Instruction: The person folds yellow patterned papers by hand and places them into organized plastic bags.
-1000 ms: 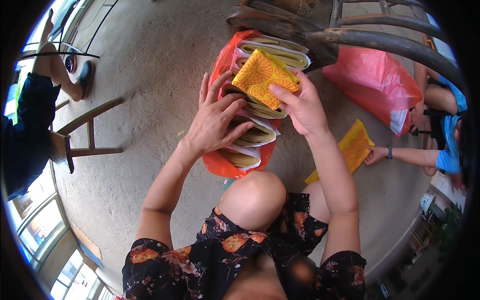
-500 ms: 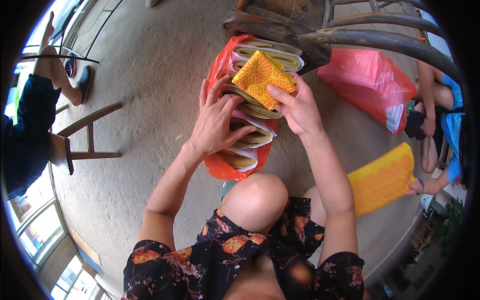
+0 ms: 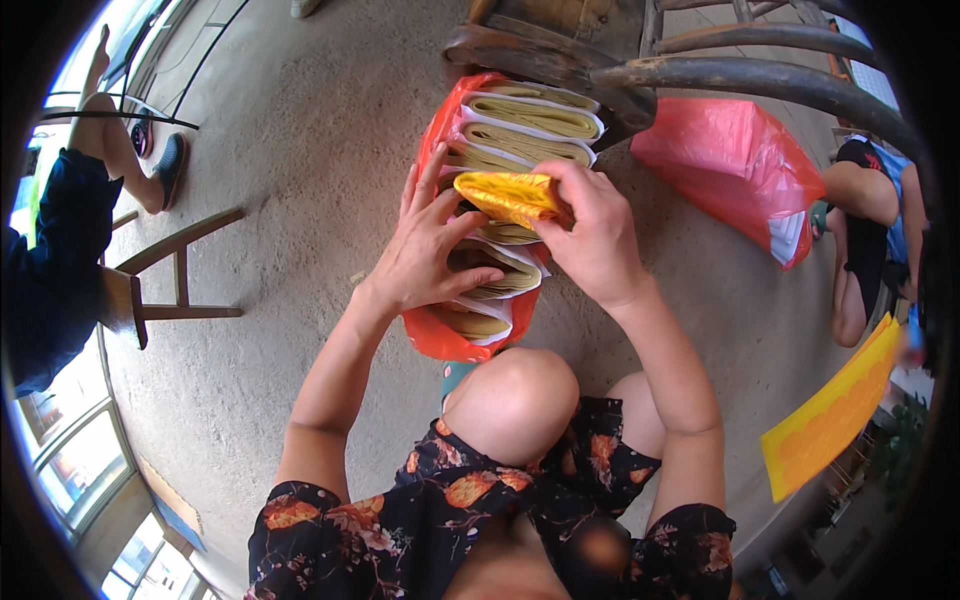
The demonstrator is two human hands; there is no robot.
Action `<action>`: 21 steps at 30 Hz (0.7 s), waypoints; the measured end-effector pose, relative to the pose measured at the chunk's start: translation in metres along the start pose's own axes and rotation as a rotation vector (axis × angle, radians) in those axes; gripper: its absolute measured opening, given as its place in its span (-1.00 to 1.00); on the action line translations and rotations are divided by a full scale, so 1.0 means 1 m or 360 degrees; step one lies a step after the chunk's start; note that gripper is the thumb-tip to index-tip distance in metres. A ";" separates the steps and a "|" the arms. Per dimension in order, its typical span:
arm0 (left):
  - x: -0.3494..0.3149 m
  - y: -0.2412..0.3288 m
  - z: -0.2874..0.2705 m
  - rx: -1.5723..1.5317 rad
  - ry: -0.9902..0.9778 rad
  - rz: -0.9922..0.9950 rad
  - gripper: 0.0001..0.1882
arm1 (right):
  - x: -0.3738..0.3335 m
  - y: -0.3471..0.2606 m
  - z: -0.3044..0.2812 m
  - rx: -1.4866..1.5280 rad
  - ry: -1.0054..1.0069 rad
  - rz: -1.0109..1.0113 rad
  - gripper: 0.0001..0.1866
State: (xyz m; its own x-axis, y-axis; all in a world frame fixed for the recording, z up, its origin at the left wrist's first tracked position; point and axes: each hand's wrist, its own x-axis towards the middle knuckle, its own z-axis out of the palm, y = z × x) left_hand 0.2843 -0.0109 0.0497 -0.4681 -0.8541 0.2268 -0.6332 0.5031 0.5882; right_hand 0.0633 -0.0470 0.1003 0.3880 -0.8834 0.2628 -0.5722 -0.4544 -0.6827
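Note:
A red plastic bag (image 3: 432, 335) in front of my knee holds a row of folded bundles of tan paper in white wrappers (image 3: 535, 117). My right hand (image 3: 600, 240) pinches a folded yellow paper (image 3: 508, 197) with a reddish pattern, tilted edge-on above the middle of the row. My left hand (image 3: 425, 245) lies over the left side of the bundles with its fingers spread, the thumb against one of the nearer bundles (image 3: 500, 272). Its fingertips are partly hidden among the papers, next to the yellow paper.
A dark wooden chair (image 3: 720, 70) stands beyond the bag. Another filled red bag (image 3: 725, 165) lies to the right. At the far right a person holds a yellow sheet (image 3: 835, 410). A wooden stool (image 3: 125, 310) and a seated person's leg (image 3: 125, 150) are at the left.
My right hand has turned the yellow paper from face-up to edge-on and lowered it toward the bundles. My left hand has barely shifted. The other person's yellow sheet has swung to the right.

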 end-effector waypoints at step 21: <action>-0.005 -0.010 -0.009 -0.0195 -0.0056 0.0056 -0.56 | 0.029 -0.009 0.026 -0.0765 -0.0687 -0.0276 -0.90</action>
State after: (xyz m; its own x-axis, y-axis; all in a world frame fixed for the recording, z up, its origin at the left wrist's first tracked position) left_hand 0.2987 -0.0129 0.0499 -0.5113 -0.8301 0.2226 -0.5369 0.5108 0.6715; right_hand 0.0987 -0.0652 0.0960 0.7005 -0.7133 -0.0235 -0.6951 -0.6744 -0.2488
